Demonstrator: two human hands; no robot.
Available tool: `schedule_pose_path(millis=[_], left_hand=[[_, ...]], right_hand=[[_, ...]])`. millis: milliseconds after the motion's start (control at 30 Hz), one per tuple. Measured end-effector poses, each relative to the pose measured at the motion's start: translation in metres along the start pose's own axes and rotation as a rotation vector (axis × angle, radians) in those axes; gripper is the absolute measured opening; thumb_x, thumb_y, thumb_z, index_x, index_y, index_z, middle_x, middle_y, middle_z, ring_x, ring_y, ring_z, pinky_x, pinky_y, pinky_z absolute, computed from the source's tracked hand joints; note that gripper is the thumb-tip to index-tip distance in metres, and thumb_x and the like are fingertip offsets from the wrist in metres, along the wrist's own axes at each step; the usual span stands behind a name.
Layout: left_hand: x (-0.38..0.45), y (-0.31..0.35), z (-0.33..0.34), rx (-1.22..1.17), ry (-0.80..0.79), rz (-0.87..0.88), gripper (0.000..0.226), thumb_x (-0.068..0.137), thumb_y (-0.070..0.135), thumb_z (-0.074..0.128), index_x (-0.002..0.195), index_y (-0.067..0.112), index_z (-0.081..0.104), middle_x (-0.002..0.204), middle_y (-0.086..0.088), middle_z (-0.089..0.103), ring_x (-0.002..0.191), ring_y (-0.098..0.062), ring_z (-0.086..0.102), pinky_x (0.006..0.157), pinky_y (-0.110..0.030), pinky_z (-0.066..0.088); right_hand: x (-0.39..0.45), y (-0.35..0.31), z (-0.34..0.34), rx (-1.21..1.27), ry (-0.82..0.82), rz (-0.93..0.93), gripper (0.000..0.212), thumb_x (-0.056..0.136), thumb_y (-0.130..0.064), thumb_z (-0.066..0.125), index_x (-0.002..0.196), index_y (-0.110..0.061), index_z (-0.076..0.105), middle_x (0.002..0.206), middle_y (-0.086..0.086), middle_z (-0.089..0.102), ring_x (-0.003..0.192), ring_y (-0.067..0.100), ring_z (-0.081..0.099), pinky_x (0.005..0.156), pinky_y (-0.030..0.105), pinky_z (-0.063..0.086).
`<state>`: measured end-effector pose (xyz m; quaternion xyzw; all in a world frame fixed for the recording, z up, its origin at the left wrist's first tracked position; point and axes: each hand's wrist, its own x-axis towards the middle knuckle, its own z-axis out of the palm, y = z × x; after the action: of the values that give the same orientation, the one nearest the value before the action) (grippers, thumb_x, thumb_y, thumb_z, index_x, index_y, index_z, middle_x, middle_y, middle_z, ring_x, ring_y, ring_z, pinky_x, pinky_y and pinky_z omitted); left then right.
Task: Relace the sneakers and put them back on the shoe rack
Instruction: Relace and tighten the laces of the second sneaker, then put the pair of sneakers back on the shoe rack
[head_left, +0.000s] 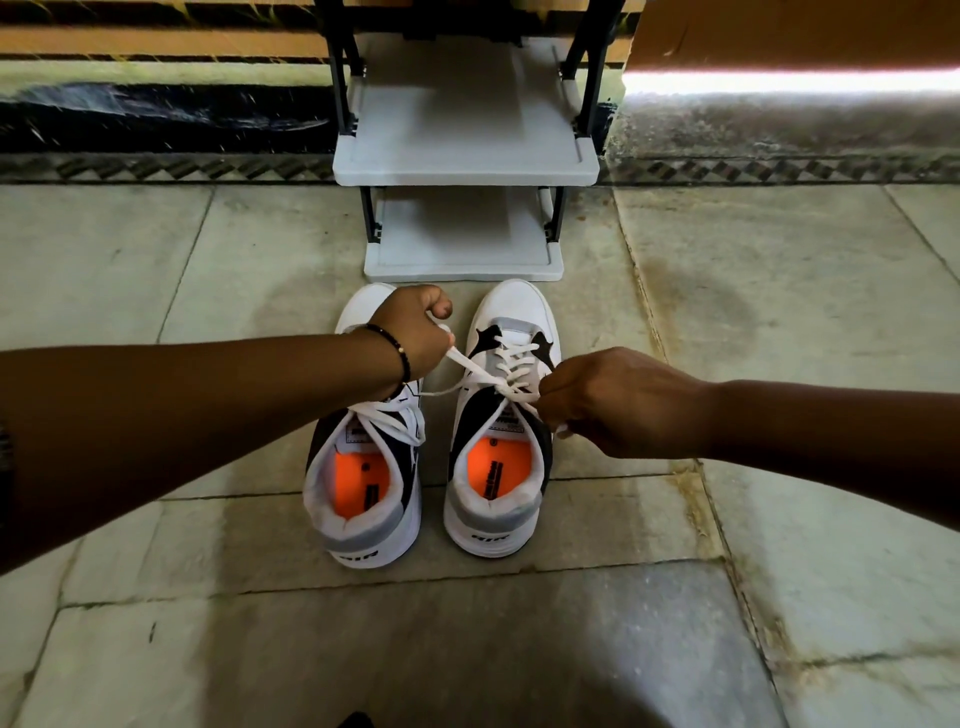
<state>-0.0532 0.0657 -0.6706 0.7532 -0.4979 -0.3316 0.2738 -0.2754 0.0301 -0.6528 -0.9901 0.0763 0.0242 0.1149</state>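
Two white, black and grey sneakers with orange insoles stand side by side on the floor, toes toward the rack. The right sneaker (501, 467) has a white lace (511, 364) threaded through its eyelets. My left hand (415, 332) is closed on one lace end, pulled out to the left above the left sneaker (363, 499). My right hand (608, 400) pinches the other lace end at the right side of the right sneaker's tongue. The left sneaker's lace lies loose near its collar; my left forearm hides its front part.
A grey shoe rack (465, 166) with black posts stands just beyond the sneakers' toes, its two visible shelves bare. The floor is pale stone tile. A dark patterned border and wall run behind the rack. A brown cardboard panel (789, 31) sits at top right.
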Motion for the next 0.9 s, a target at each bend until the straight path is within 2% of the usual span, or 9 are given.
schedule_pose_path(millis=[267, 367, 433, 567, 633, 700, 733, 833, 900], left_hand=[[-0.005, -0.011, 0.01, -0.004, -0.012, -0.038, 0.039, 0.08, -0.001, 0.052, 0.055, 0.019, 0.03, 0.058, 0.004, 0.032, 0.052, -0.012, 0.027, 0.041, -0.006, 0.028], [-0.006, -0.006, 0.001, -0.077, -0.028, -0.059, 0.03, 0.08, 0.007, 0.061, 0.063, 0.02, 0.041, 0.064, 0.004, 0.043, 0.058, -0.007, 0.04, 0.059, -0.014, 0.037], [-0.012, -0.006, -0.013, -0.136, -0.041, -0.036, 0.016, 0.079, 0.014, 0.066, 0.081, 0.014, 0.05, 0.077, -0.001, 0.053, 0.071, -0.012, 0.052, 0.072, -0.02, 0.045], [-0.039, -0.026, -0.045, 0.029, 0.031, -0.057, 0.052, 0.078, 0.035, 0.064, 0.12, 0.01, 0.046, 0.126, -0.011, 0.047, 0.115, -0.026, 0.048, 0.1, -0.039, 0.042], [-0.059, -0.04, -0.057, 0.071, 0.061, -0.134, 0.055, 0.078, 0.046, 0.061, 0.12, 0.014, 0.047, 0.128, -0.011, 0.046, 0.113, -0.025, 0.05, 0.098, -0.033, 0.043], [-0.079, -0.055, -0.057, 0.0, -0.01, -0.176, 0.027, 0.082, 0.044, 0.058, 0.095, 0.022, 0.052, 0.102, 0.004, 0.053, 0.089, -0.009, 0.051, 0.077, -0.012, 0.041], [-0.09, -0.061, -0.052, -0.042, -0.068, -0.208, 0.022, 0.083, 0.038, 0.057, 0.096, 0.022, 0.051, 0.101, 0.008, 0.051, 0.086, -0.005, 0.047, 0.071, -0.01, 0.038], [-0.106, -0.084, -0.035, -0.192, -0.269, -0.155, 0.082, 0.062, 0.062, 0.067, 0.127, 0.02, 0.043, 0.13, 0.006, 0.05, 0.114, -0.01, 0.053, 0.094, -0.024, 0.045], [-0.103, -0.093, -0.024, -0.223, -0.31, -0.05, 0.092, 0.053, 0.072, 0.065, 0.131, 0.031, 0.04, 0.132, 0.0, 0.054, 0.12, -0.009, 0.053, 0.1, -0.024, 0.046]], right_hand=[[-0.001, 0.001, 0.0, 0.168, -0.075, 0.145, 0.015, 0.079, -0.004, 0.059, 0.075, -0.018, 0.063, 0.076, -0.009, 0.061, 0.068, 0.004, 0.053, 0.061, 0.013, 0.039], [-0.002, 0.005, 0.001, 0.45, -0.12, 0.35, 0.016, 0.082, -0.012, 0.063, 0.077, -0.027, 0.063, 0.081, -0.008, 0.066, 0.068, -0.001, 0.055, 0.064, 0.009, 0.039], [-0.005, 0.009, 0.001, 0.565, -0.087, 0.51, 0.007, 0.08, -0.026, 0.069, 0.084, -0.025, 0.064, 0.083, -0.006, 0.067, 0.075, 0.007, 0.061, 0.07, 0.024, 0.05], [-0.012, 0.005, 0.0, 0.868, -0.208, 0.89, 0.076, 0.069, -0.039, 0.076, 0.133, -0.023, 0.037, 0.118, 0.0, 0.057, 0.09, 0.019, 0.064, 0.066, 0.033, 0.059], [-0.009, -0.008, 0.004, 0.959, -0.315, 0.943, 0.096, 0.07, -0.038, 0.075, 0.144, -0.025, 0.017, 0.136, 0.007, 0.046, 0.099, 0.021, 0.06, 0.071, 0.034, 0.058], [-0.005, -0.023, 0.015, 1.063, -0.287, 0.996, 0.083, 0.075, -0.034, 0.072, 0.14, -0.018, 0.024, 0.13, 0.012, 0.052, 0.097, 0.023, 0.06, 0.073, 0.036, 0.057], [-0.003, -0.03, 0.021, 1.138, -0.233, 1.06, 0.067, 0.078, -0.028, 0.07, 0.132, -0.012, 0.034, 0.117, 0.013, 0.06, 0.087, 0.024, 0.063, 0.07, 0.038, 0.058], [0.007, -0.044, 0.029, 1.295, -0.107, 1.204, 0.02, 0.084, -0.012, 0.063, 0.102, -0.009, 0.057, 0.082, 0.012, 0.065, 0.055, 0.022, 0.062, 0.055, 0.036, 0.058], [0.015, -0.045, 0.03, 1.286, -0.089, 1.204, 0.011, 0.083, -0.01, 0.063, 0.093, -0.011, 0.058, 0.084, 0.015, 0.065, 0.058, 0.025, 0.062, 0.056, 0.037, 0.057]])
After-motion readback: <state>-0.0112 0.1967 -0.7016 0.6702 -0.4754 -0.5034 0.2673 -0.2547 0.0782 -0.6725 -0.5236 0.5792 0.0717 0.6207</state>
